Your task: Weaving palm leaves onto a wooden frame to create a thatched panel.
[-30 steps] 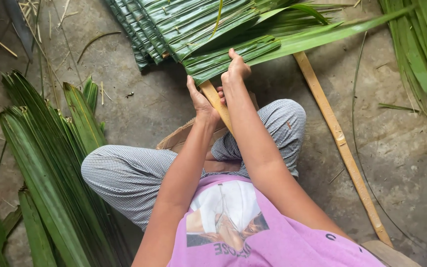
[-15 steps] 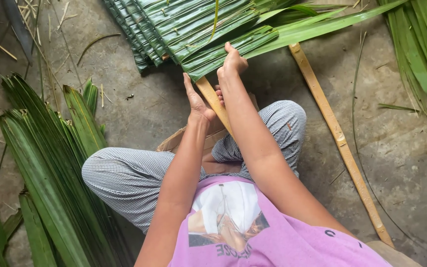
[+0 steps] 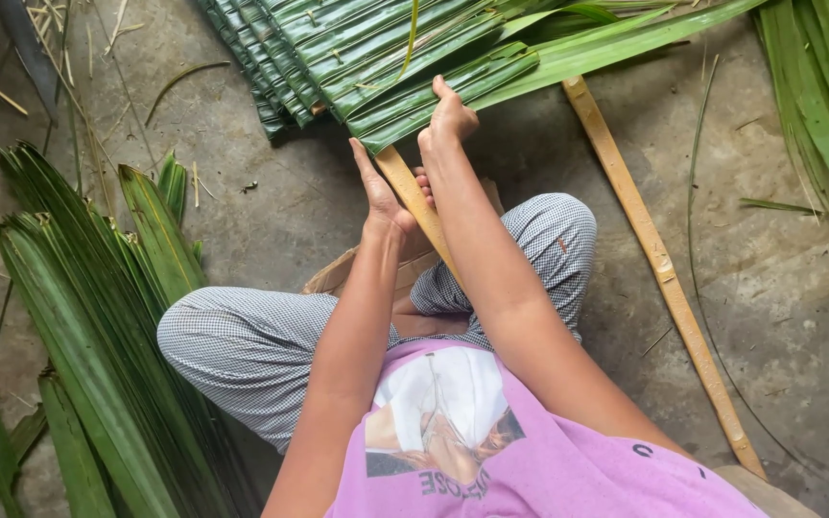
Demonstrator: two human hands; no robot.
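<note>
Left hand (image 3: 383, 199) had opened flat beside bamboo slat (image 3: 413, 199) | right hand (image 3: 450, 120) still pinched folded palm leaf (image 3: 434, 91) | panel (image 3: 338, 48) shifted slightly

left: leaf pile (image 3: 98, 317) blocks | right: bamboo slat (image 3: 659, 264) | between: bare floor (image 3: 280, 206)

Pink short-sleeved shirt (image 3: 530, 470) with printed picture on chest; grey-white fine-checked trousers (image 3: 242, 336); bare forearms.
</note>
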